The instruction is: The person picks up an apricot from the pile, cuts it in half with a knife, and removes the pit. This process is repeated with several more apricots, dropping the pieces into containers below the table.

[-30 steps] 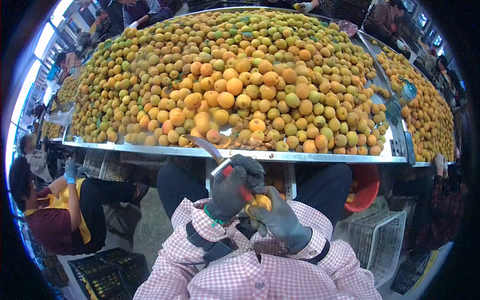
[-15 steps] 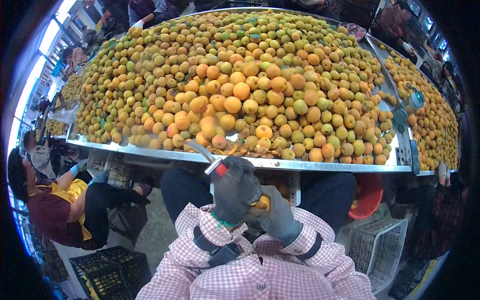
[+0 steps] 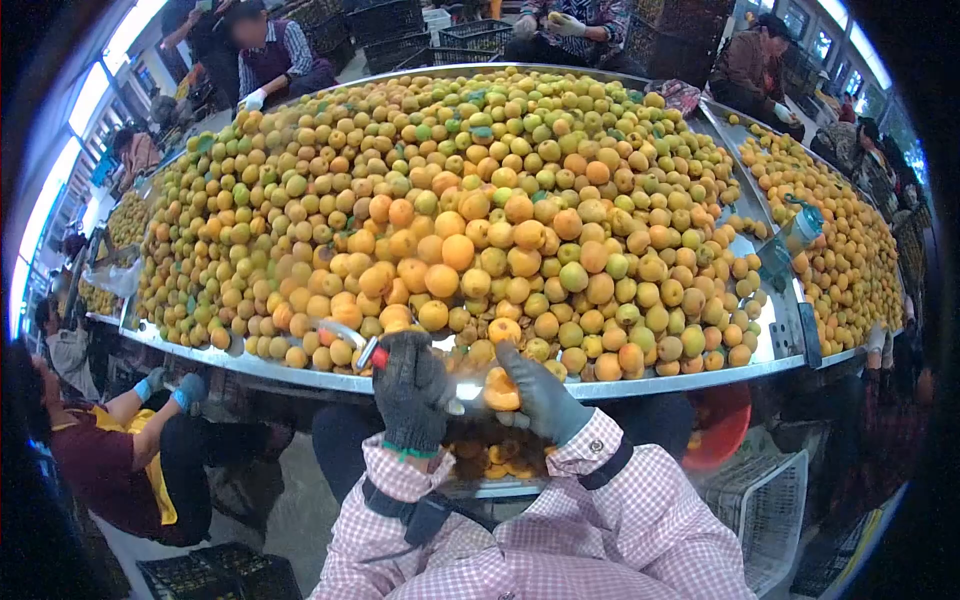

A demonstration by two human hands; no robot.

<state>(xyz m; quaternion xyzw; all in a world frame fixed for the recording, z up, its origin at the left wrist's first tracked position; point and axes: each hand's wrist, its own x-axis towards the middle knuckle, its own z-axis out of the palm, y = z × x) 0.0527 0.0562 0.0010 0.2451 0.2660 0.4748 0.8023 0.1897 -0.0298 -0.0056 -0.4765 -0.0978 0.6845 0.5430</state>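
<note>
My left hand [image 3: 410, 388], in a dark grey knitted glove, is closed around a red-handled tool [image 3: 377, 356] with a curved metal end pointing left. A small pale piece [image 3: 455, 407] shows at its fingertips; I cannot make out what it is. My right hand [image 3: 543, 393], in a grey glove, pinches a cut apricot [image 3: 501, 390] with its orange flesh showing. Both hands are in front of the table's metal edge [image 3: 640, 386]. Behind them lies a big heap of whole apricots [image 3: 480, 170]. Cut apricot halves [image 3: 497, 462] lie in a container below my hands.
A red basin [image 3: 722, 430] and a white plastic crate [image 3: 770, 520] stand at my right. A bottle [image 3: 795, 235] rests on the table's right divider. A co-worker [image 3: 110, 450] sits at left near black crates [image 3: 220, 572]. Other people work along the far side.
My hands have moved forward from near my chest and come apart. The apricot in my right hand now shows its cut flesh. The head view has tilted up.
</note>
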